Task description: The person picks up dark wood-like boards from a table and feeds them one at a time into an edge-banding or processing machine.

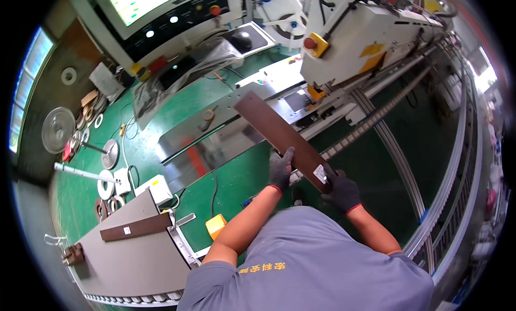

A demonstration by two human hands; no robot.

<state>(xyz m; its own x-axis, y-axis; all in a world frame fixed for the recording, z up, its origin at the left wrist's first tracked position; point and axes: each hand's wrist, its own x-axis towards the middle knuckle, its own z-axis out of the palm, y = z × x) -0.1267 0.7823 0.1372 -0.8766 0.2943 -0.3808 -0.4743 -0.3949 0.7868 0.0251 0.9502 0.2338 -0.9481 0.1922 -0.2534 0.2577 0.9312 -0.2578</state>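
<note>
A long dark brown board (285, 136) with a white label near its close end is held in both my gloved hands. My left hand (280, 168) grips its left edge around the middle, thumb lying on the upper face. Around the near right end my right hand (342, 191) is closed, beside the white label (320, 174). The board slants from upper left to lower right, and its far end is over the metal machine bed (199, 158). I cannot tell whether it touches the bed.
Ahead on the right stands a white machine (355, 53) with a red button on a yellow box. A control panel (183, 15) is at the upper left. At the lower left, another brown strip (145, 225) lies on a large grey panel (123, 260). Roller rails (446, 203) run along the right.
</note>
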